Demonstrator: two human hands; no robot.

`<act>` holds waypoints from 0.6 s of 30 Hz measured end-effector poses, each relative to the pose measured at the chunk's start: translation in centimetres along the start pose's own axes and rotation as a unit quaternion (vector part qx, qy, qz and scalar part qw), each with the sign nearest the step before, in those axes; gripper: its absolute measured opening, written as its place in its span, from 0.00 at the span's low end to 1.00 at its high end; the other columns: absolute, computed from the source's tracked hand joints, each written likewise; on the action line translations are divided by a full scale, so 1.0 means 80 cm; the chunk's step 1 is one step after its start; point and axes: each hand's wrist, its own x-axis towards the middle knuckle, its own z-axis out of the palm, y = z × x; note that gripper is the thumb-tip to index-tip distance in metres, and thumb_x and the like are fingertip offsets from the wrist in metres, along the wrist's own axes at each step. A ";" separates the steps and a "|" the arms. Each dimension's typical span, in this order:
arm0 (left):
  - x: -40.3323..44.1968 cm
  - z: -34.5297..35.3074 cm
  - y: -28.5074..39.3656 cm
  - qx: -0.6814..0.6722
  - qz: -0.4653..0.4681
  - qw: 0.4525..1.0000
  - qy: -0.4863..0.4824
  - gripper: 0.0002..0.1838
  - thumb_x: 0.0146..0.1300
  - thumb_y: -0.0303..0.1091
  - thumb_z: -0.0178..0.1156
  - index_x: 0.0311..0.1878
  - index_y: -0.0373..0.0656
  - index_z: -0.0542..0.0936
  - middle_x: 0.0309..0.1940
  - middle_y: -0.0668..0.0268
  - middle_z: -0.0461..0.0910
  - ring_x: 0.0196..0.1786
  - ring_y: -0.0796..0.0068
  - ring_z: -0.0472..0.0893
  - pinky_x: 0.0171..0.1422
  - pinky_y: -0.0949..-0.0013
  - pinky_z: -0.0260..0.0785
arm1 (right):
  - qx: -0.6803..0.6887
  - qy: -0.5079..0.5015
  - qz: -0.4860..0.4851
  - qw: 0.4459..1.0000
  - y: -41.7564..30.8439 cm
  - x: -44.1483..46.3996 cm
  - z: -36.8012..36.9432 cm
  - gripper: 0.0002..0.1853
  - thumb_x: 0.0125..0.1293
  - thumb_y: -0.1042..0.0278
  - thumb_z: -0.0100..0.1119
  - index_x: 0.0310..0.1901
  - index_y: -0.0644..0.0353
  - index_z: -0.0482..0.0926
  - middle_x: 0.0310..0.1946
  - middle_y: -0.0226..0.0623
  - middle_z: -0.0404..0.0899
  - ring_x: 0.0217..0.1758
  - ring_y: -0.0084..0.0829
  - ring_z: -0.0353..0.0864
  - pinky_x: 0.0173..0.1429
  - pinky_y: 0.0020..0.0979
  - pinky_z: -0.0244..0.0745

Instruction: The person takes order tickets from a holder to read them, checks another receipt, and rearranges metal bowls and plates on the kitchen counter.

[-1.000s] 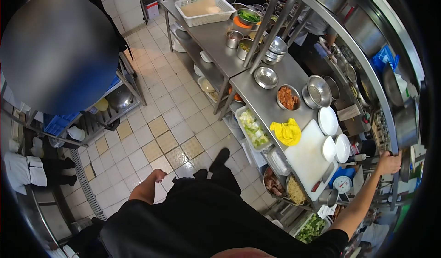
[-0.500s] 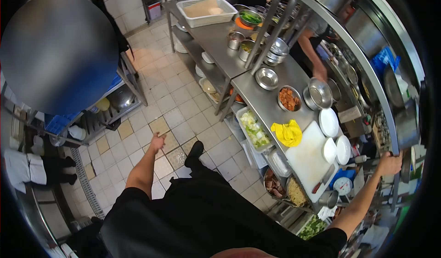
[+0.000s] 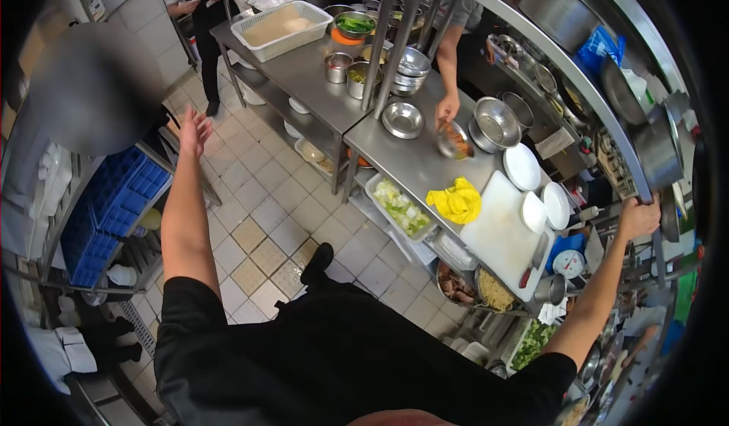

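Note:
My left hand (image 3: 196, 130) is stretched out over the tiled floor on the left, fingers apart and holding nothing. On the far right, my right hand (image 3: 639, 219) is wrapped round the metal shelf rail (image 3: 624, 153) above the steel counter. Below and left of that hand lie a white cutting board (image 3: 493, 228) and a knife (image 3: 540, 251). White plates (image 3: 522, 166) stand along the board's far side. A co-worker's hand (image 3: 448, 108) holds a metal bowl (image 3: 457, 143) of orange-red food, tilted, over the counter.
A yellow cloth (image 3: 456, 200) lies beside the board. Vegetables fill a plastic container (image 3: 401, 209) under the counter edge. A scale (image 3: 568, 263) stands near my right forearm. Blue crates (image 3: 114, 206) sit on the left rack. Another person (image 3: 201, 23) stands at the back left.
My left arm has risen and reached farther out to the left. The co-worker's hand has gone from the empty metal bowl to the food bowl, now tilted. A person has come into view behind.

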 end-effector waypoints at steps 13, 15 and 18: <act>0.100 0.082 0.056 0.042 0.032 0.997 0.048 0.34 0.55 0.57 0.52 0.57 0.41 0.63 0.49 0.62 0.69 0.35 0.75 0.72 0.38 0.72 0.67 | -0.065 -0.014 0.003 0.998 0.009 -0.001 0.037 0.21 0.42 0.57 0.56 0.41 0.50 0.76 0.37 0.33 0.75 0.43 0.34 0.74 0.49 0.36 0.67; 0.115 0.088 0.048 0.041 0.019 0.998 0.034 0.33 0.55 0.56 0.52 0.57 0.41 0.63 0.49 0.62 0.69 0.35 0.75 0.72 0.38 0.72 0.67 | -0.068 -0.008 0.012 0.998 0.021 -0.008 0.055 0.22 0.42 0.57 0.54 0.43 0.50 0.75 0.39 0.34 0.75 0.46 0.33 0.73 0.52 0.35 0.65; 0.132 0.105 0.043 0.022 0.018 1.000 0.014 0.33 0.56 0.55 0.51 0.58 0.41 0.63 0.48 0.63 0.70 0.36 0.76 0.72 0.37 0.74 0.67 | -0.078 -0.055 0.022 0.995 0.007 -0.001 0.037 0.23 0.43 0.58 0.53 0.45 0.50 0.74 0.40 0.34 0.74 0.46 0.34 0.72 0.52 0.36 0.65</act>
